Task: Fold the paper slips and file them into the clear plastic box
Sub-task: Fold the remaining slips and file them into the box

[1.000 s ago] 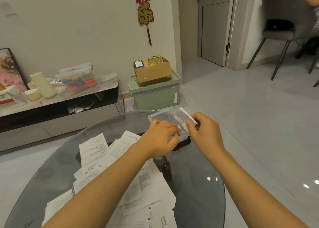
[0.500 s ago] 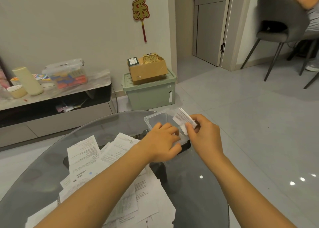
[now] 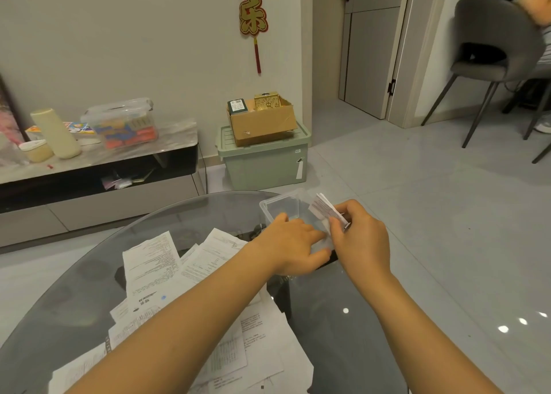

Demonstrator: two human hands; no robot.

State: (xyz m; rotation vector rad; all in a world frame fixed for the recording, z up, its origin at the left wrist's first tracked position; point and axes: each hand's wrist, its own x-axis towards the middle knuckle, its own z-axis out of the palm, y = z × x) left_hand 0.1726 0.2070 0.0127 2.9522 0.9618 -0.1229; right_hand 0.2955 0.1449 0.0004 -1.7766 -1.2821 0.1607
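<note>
Filing step: the right hand (image 3: 359, 237) pinches a folded slip (image 3: 323, 210) over the clear box (image 3: 280, 204) at the tabletop's far edge; the left hand (image 3: 293, 244), fingers extended, steadies it. Next: lower the slip inside.

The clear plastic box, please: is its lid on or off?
Off: the clear plastic box shows an open rim, with the left hand reaching inside.

Slips (image 3: 190, 277) white with fine black print; box (image 3: 278, 205) clear, colourless; table (image 3: 343, 334) smoky grey glass; crate (image 3: 265, 164) pale green; carton (image 3: 262, 125) brown, a gold patterned tin (image 3: 267, 103) inside; wall charm (image 3: 252, 15) red and gold; chair (image 3: 489, 35) grey; floor (image 3: 417, 200) pale grey.
</note>
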